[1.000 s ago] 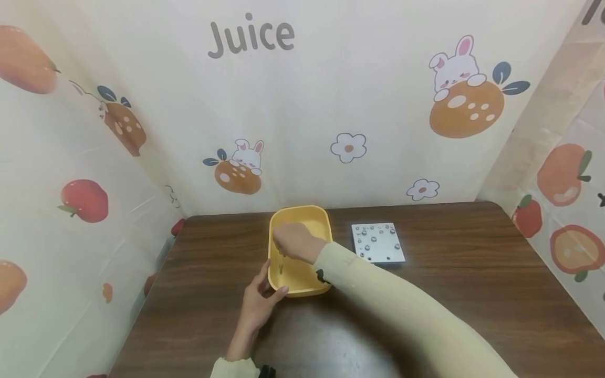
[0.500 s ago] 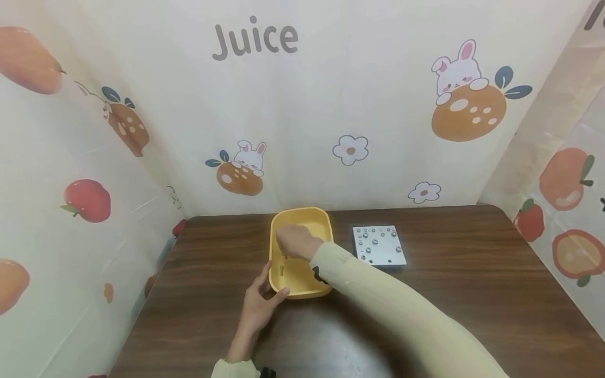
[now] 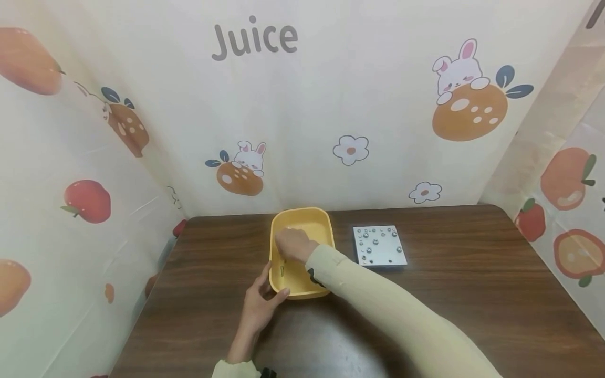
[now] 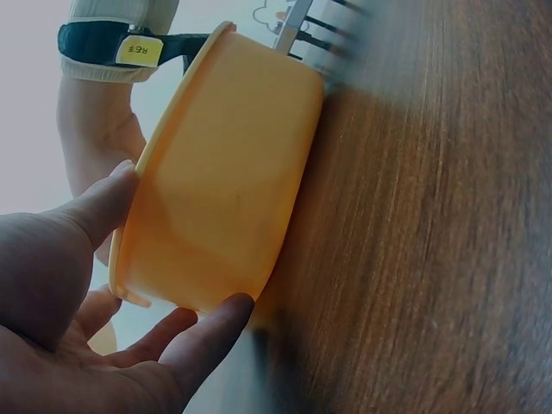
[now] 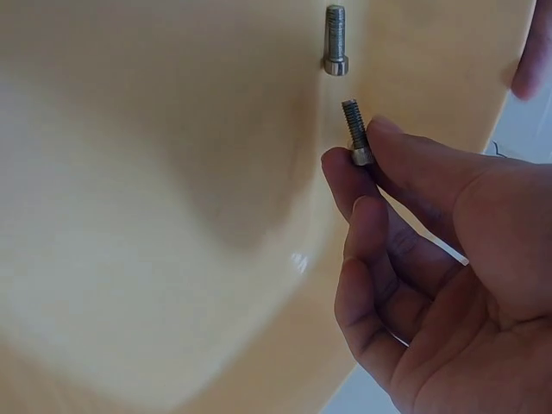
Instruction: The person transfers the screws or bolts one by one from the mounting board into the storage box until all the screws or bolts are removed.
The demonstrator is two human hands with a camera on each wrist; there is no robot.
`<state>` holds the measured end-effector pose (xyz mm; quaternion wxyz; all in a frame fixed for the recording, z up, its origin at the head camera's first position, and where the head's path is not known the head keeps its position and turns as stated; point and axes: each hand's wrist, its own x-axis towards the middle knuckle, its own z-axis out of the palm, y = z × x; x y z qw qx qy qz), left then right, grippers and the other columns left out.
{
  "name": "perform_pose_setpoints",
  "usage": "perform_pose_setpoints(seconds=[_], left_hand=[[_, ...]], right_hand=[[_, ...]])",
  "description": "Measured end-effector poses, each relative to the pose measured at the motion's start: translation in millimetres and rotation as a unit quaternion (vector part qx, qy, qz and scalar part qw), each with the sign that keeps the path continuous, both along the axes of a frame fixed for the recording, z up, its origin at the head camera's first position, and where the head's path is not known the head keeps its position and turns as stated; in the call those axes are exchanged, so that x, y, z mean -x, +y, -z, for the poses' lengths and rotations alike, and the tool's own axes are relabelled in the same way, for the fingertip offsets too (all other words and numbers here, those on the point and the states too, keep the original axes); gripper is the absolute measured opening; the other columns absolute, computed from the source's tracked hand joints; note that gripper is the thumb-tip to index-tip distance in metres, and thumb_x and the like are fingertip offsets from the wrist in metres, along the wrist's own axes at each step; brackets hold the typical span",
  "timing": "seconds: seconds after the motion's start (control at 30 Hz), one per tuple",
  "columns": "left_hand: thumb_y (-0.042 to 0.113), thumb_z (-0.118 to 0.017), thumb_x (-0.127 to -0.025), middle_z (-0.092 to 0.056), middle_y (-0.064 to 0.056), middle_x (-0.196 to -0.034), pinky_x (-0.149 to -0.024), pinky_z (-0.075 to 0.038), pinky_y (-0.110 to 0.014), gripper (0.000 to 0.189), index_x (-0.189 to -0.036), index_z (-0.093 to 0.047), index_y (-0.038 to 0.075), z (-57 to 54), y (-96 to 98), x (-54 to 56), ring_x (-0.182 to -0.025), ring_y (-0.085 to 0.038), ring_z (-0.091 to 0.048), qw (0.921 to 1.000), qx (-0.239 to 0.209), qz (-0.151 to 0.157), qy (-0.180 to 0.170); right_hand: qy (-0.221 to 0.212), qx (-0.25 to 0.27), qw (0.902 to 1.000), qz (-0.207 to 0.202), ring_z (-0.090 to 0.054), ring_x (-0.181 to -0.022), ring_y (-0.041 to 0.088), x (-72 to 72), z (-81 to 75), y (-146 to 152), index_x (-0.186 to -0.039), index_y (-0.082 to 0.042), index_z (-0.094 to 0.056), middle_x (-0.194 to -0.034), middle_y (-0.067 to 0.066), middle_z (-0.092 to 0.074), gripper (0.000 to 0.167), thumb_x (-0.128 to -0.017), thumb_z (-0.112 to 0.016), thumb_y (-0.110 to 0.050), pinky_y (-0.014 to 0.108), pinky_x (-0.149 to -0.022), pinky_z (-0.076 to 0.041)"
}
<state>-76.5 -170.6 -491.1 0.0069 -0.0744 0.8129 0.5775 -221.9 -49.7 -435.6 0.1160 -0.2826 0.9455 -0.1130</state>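
My right hand (image 3: 294, 244) reaches into the yellow plastic bin (image 3: 302, 281) at the back of the table. In the right wrist view, its thumb and index finger pinch a small socket head screw (image 5: 355, 134) by the head, with the threaded end pointing up in that view. A second socket head screw (image 5: 336, 39) lies on the bin's floor close by. My left hand (image 3: 257, 304) holds the bin's near left corner. The left wrist view has its thumb at the rim and its fingertips against the outer wall (image 4: 224, 172).
A light metal block (image 3: 385, 254) with several screws and holes in its top lies to the right of the bin. The dark wooden table (image 3: 212, 252) meets a printed curtain (image 3: 302, 105) at the back, with more curtain on both sides.
My right hand has shifted slightly within the bin, toward the near side. The left hand keeps its hold on the corner. The whole head view has dropped a little.
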Motion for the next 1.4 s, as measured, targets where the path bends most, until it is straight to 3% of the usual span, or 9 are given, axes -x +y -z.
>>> perform_pose_setpoints(seconds=[0.47,0.83,1.4], left_hand=[[0.021,-0.086,-0.091,-0.039,-0.032,-0.162,-0.114,-0.042,-0.06,0.085,-0.163,-0.041,0.011,-0.7,-0.5,-0.5,-0.138,-0.048,-0.054,1.0,0.007,0.002,-0.003],[0.022,-0.085,-0.092,-0.04,-0.032,-0.162,-0.109,-0.048,-0.056,0.085,-0.163,-0.04,0.008,0.9,-0.7,0.1,-0.135,-0.044,-0.058,0.9999,0.005,0.011,0.005],[0.018,-0.085,-0.09,-0.041,-0.033,-0.161,-0.108,-0.049,-0.055,0.084,-0.162,-0.042,0.008,2.4,-0.5,0.4,-0.133,-0.044,-0.06,1.0,-0.003,0.004,0.007]], right_hand=[[-0.004,-0.015,0.9997,0.019,-0.058,-0.064,0.013,7.0,18.3,-6.1,-0.078,-0.013,-0.065,-0.074,-0.002,-0.065,0.019,-0.09,-0.076,-0.003,0.027,-0.061,-0.05],[0.02,-0.001,0.9995,0.025,-0.055,-0.06,0.013,3.2,20.0,-5.8,-0.07,-0.013,-0.062,-0.071,0.0,-0.064,0.024,-0.085,-0.075,0.003,0.026,-0.056,-0.049],[0.04,-0.025,0.9981,0.04,-0.056,-0.069,0.015,1.0,20.5,-6.3,-0.094,-0.01,-0.07,-0.084,0.003,-0.069,0.007,-0.093,-0.076,-0.007,0.032,-0.068,-0.056]])
